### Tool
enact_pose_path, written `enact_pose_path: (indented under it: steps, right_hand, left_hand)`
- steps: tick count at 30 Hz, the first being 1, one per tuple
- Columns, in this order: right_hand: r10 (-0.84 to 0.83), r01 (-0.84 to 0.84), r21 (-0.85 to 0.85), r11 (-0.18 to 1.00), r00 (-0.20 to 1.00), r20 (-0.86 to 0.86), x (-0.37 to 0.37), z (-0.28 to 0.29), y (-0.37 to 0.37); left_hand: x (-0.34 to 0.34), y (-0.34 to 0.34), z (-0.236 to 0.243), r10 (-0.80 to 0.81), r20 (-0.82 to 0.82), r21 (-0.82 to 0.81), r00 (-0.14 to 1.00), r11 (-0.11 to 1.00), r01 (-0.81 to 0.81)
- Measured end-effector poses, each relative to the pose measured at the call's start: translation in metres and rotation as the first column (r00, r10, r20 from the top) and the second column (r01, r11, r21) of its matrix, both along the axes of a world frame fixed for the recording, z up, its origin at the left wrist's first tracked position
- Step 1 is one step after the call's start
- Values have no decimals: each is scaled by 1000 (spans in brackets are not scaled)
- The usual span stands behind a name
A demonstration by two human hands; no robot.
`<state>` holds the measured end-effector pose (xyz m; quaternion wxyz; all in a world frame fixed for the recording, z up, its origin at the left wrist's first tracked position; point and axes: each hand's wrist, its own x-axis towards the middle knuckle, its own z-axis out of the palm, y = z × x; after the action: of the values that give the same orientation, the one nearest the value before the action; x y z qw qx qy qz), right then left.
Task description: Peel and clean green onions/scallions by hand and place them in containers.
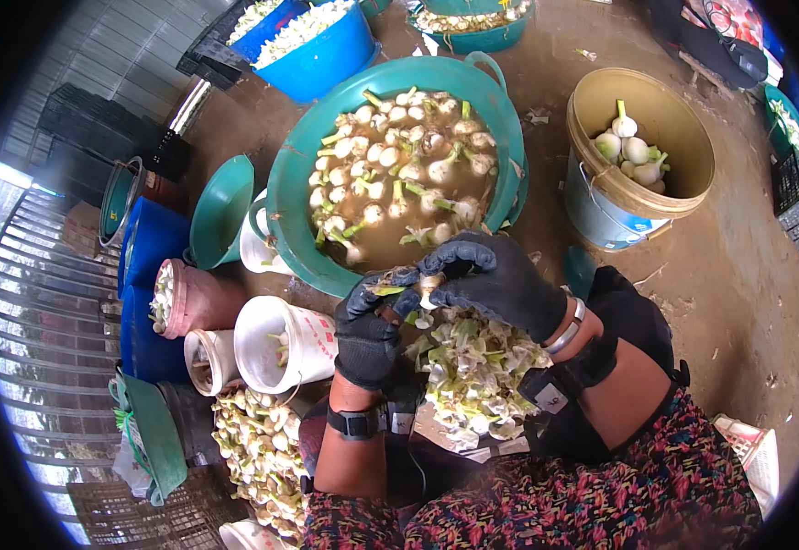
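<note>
Both my hands wear black gloves and meet at the near edge of a green tub (286,197) of murky water, where whitish bulbs with green stems, like garlic, float. Between my fingers is a small garlic bulb (429,291), partly hidden. My right hand (502,284) is closed on it from the right, fingers bent over it. My left hand (365,337) is curled at its left side, with a green and brown strip of stalk or skin (386,289) at its fingertips. Just beneath my hands lies a heap of pale peeled skins (477,376).
At the right stands a tan-rimmed bucket (592,197) with several cleaned bulbs. White buckets (312,344) and a pink bucket (211,302) crowd the left, beside a pile of unpeeled garlic (257,449). Blue tubs (321,69) full of garlic stand at the back.
</note>
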<state>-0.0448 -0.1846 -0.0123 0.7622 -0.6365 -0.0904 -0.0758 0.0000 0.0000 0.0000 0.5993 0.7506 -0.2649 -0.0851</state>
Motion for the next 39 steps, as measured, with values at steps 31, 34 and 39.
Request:
enact_pose_path:
  steps: [31, 34, 39]
  right_hand:
    - [-244, 214, -145, 966, 940, -237, 0, -22, 32]
    - [-199, 160, -172, 972, 949, -243, -1, -21, 28]
    - [-155, 36, -540, 841, 972, -178, -11, -32, 37]
  left_hand:
    - [-6, 8, 2, -56, 520, 336, 852, 931, -143]
    - [-9, 9, -3, 0, 375, 234, 927, 968, -95]
    - [40, 82, 28, 260, 47, 19, 964, 965, -261]
